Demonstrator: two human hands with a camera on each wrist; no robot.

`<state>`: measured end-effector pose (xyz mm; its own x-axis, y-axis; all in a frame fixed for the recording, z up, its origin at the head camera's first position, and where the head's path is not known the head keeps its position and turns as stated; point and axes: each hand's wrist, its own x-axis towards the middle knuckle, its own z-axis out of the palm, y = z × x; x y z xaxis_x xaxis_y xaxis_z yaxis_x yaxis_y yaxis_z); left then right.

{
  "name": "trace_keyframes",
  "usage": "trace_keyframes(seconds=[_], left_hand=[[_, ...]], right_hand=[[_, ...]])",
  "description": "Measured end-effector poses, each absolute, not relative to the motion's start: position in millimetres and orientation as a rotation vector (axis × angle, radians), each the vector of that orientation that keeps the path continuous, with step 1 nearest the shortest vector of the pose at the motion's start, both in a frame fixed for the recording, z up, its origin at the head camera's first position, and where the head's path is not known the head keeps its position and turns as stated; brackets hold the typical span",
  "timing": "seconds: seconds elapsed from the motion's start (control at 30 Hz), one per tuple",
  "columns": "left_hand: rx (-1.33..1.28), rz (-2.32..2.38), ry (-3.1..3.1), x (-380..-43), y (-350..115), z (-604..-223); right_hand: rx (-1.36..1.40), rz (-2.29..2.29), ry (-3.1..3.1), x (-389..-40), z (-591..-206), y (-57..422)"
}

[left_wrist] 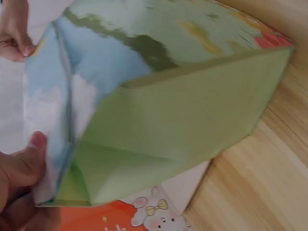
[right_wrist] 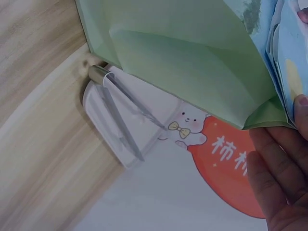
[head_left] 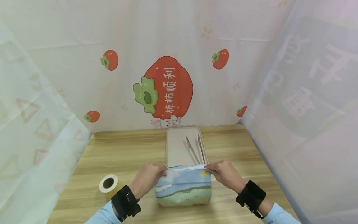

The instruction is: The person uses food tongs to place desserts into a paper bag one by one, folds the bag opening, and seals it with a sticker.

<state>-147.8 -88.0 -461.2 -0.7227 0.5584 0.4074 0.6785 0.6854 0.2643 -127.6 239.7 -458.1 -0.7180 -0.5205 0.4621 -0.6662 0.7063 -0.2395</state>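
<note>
A paper bag [head_left: 183,189] printed with a blue sky, clouds, a yellow sun and green hills is on the wooden table in front of me. Its upper edge is folded over in a narrow strip. At the left end of that fold my left hand [head_left: 148,177] pinches the paper between thumb and fingers. My right hand [head_left: 225,174] grips the opposite corner, beside the sun. Both wrist views show the bag's plain green side panels [left_wrist: 192,106] creased inward near the top. In the right wrist view, the right thumb lies on the printed face, with fingers behind.
Behind the bag lies a pale rectangular tray [head_left: 176,143], its near end hidden. Two slim pointed metal prongs [head_left: 192,150] rest on its right side. A roll of tape [head_left: 114,189] stands left of my left wrist. Printed curtains [head_left: 167,31] surround the table.
</note>
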Motion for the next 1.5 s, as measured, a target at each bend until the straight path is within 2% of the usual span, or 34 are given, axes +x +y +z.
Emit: trace_keyframes(seconds=[0.67, 0.87, 1.27, 1.5], left_hand=[[-1.207, -0.515, -2.365, -153, -108, -472], [-1.235, -0.681, -2.421, -151, -113, -472], [-1.163, -0.921, -2.536, -140, -126, -471], [-1.109, -0.958, -2.539, -135, -132, -465]], right_hand=[[0.854, 0.567, -2.58, -126, -460, 241], [0.818, 0.626, -2.595, -124, -459, 240], [0.841, 0.691, -2.534, -115, -458, 238], [0.936, 0.673, -2.379, -106, -438, 220]])
